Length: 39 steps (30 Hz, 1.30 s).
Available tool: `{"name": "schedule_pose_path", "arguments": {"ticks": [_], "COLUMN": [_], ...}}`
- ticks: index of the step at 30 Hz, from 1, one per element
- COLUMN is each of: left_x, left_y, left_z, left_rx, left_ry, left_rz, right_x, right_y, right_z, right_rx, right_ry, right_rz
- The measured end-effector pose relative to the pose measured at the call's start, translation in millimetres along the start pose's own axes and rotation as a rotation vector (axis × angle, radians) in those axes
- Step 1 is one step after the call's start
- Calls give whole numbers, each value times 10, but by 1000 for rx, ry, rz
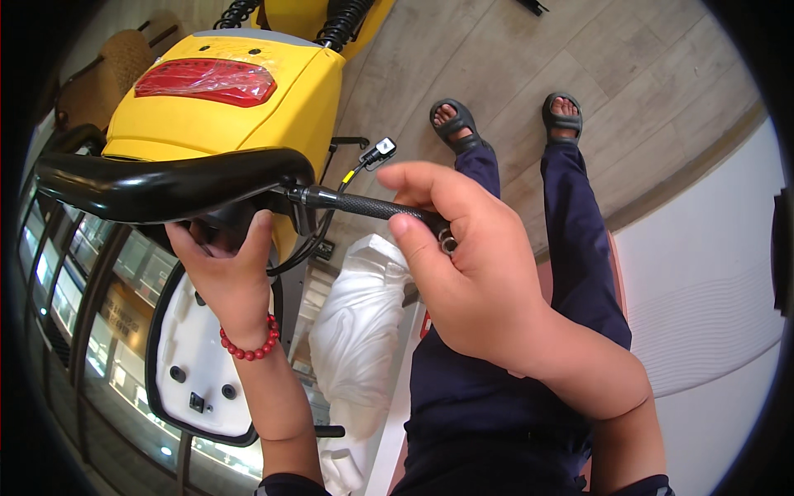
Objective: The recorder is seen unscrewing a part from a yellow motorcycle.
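Observation:
My left hand (228, 266), with a red bead bracelet (249, 351) at the wrist, is closed on a black part (241, 215) under a curved, glossy black bar (141, 188). My right hand (465, 269) holds the knurled black handle of a tool (368, 205), its thumb and fingers curled round the ringed end. The tool's far tip meets the right end of the bar. Behind the bar is a yellow body panel (294, 103) with a red lens (203, 80) under crinkled clear film. A black cable with a connector (379, 151) hangs beside the tool.
A white-lined tray-like part (203, 384) and white foam wrapping (351, 335) lie below. Black coil springs (337, 25) rise at the top. My legs and sandalled feet (453, 124) are on the wooden floor (637, 74), by a pale curved surface (703, 281). A brown chair (124, 62) stands far left.

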State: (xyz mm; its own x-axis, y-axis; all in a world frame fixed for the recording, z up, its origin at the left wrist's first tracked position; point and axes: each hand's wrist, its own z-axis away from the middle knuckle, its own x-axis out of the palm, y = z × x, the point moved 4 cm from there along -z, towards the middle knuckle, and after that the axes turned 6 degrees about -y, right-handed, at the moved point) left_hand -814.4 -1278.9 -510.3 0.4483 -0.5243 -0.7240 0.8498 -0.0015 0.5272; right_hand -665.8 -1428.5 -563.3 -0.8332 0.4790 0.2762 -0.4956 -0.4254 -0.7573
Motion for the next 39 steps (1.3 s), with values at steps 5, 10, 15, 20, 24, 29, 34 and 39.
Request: {"name": "schedule_pose_path", "arguments": {"ticks": [5,10,15,20,24,29,34,39], "left_x": [5,10,8,-5,-11,-21,10,4], "left_y": [8,4,18,1,-8,-12,-2,12], "left_z": [14,19,14,-1,1,11,23,21], "left_rx": [1,2,4,-2,0,12,44,37], "left_ry": [-9,12,14,9,9,15,14,11], "left_rz": [16,-1,3,-12,-5,-27,-8,6], "right_x": [-15,-113,35,69,74,91,129,94], "right_y": [-12,29,-39,-109,-126,98,134,172], "right_z": [-102,-189,-100,12,17,16,4,-44], "right_rx": [318,446,-177,-517,-313,378,534,604], "right_ry": [-128,-382,-43,-16,-34,-187,-191,-557], "right_rz": [-350,-325,177,602,400,-740,-1008,-1499]}}
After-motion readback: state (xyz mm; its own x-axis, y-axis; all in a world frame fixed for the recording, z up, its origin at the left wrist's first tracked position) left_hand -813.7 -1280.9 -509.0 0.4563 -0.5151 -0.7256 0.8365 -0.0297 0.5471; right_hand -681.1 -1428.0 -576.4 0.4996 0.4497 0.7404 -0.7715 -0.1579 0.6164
